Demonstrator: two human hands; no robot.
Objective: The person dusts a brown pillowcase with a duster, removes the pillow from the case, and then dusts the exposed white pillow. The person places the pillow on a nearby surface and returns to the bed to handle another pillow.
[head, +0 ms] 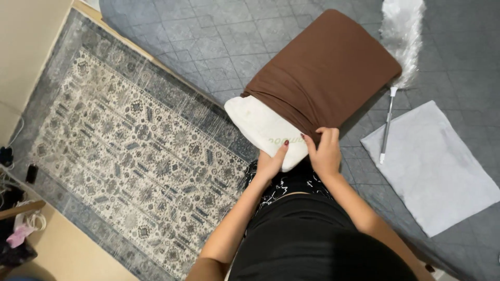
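Observation:
A white pillow (263, 127) lies on a grey quilted bed cover, most of it inside a brown pillowcase (325, 67). My left hand (272, 164) presses against the pillow's bare white end from below. My right hand (325, 151) pinches the open edge of the brown pillowcase where it meets the white pillow. The near end of the pillow still shows outside the case.
A feather duster (401, 36) with a white handle lies to the right of the pillow. A flat grey cloth (432, 164) lies further right on the grey bed cover (208, 41). A patterned grey and cream rug (125, 151) covers the floor at left.

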